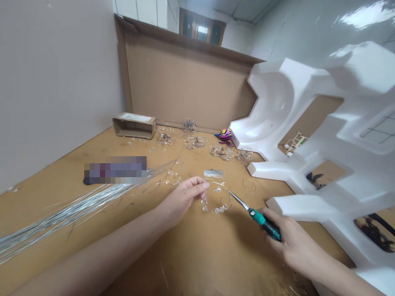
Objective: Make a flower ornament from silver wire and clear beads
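Where the clear-bead wire loop [221,209] sits, nr ctr of view over the tan tabletop [197,255], the L hand [190,192] pinches its left side, thumb & index fingertips narrow, nearly together. R hand [288,236] has fingers wrapped round the green-and-black handles of long-nose pliers [265,224], slim metal tips pointing up-left, nr the loop's right side; can't tell if they touch its wire. Just beyond the loop: short cut wires [214,173], laid flat in a small bunch. L of these, loose clear beads [174,177]; farther L, a long silver wire bundle [101,201], running to the bottom-left edge, w/ a pixelated dark item [115,169] beside it. Toward the back, beaded wire clusters [195,142], an open-ended cardboard box [135,125] at back L & a multicoloured ornament [225,134] at back R. Tall cardboard panel [188,82] behind; white moulded foam [277,107] along the R.
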{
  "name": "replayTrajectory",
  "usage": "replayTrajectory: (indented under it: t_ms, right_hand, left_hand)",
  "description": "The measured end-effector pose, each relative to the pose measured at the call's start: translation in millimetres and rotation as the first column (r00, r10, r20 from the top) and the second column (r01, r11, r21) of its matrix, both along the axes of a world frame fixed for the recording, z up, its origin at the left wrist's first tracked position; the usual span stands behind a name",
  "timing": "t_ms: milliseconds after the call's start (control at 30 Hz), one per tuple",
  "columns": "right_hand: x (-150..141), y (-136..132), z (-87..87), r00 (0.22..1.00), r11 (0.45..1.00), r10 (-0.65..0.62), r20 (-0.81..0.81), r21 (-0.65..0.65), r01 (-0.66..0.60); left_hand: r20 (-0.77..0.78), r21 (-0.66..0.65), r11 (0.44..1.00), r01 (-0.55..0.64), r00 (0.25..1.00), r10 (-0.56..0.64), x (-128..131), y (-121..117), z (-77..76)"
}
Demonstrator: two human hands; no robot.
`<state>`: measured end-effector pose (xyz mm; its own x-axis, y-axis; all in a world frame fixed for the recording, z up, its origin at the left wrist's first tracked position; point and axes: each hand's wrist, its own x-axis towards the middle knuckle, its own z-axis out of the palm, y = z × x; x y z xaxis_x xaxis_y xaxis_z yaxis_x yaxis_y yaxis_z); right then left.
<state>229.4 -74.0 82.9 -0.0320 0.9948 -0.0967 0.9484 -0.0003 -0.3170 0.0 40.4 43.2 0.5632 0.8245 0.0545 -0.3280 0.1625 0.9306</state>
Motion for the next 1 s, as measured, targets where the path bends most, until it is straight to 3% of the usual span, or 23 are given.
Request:
replayTrajectory:
  t_ms: [233, 500, 700, 900, 1000]
  right_hand:
    - [-2.7, 1.2, 3.0, 0.995, 0.998, 0.061, 0.077, -0.017, -0.06]
    - [2.7, 1.7, -5.1, 0.987, 0.996, 0.057, 0.149, 0.06, -0.067]
    - [2.9, 0.0, -5.1, 0.988, 0.995, 0.062, 0.138, 0.066, -0.072]
    - [2.7, -1.9, -4.6, 0.989, 0.993, 0.051, 0.139, 0.095, -0.065]
    - [3.4, -1.5, -5.5, 0.988, 0.993, 0.038, 0.148, 0.104, -0.054]
  left_hand:
    - [-0.276, 0.105, 0.993, -0.046, 0.958, 0.073, -0.6, -3.2, 5.5]
    - [-0.305, 0.166, 0.986, -0.027, 0.949, 0.078, 0.5, -7.5, 6.8]
    - [-0.287, 0.133, 0.989, -0.064, 0.953, 0.101, 2.4, -8.6, 6.9]
    - [-0.221, 0.158, 0.987, 0.005, 0.975, 0.031, -0.5, -7.9, 8.6]
    - [-0.28, 0.217, 0.974, 0.065, 0.96, -0.002, -2.7, -7.0, 10.1]
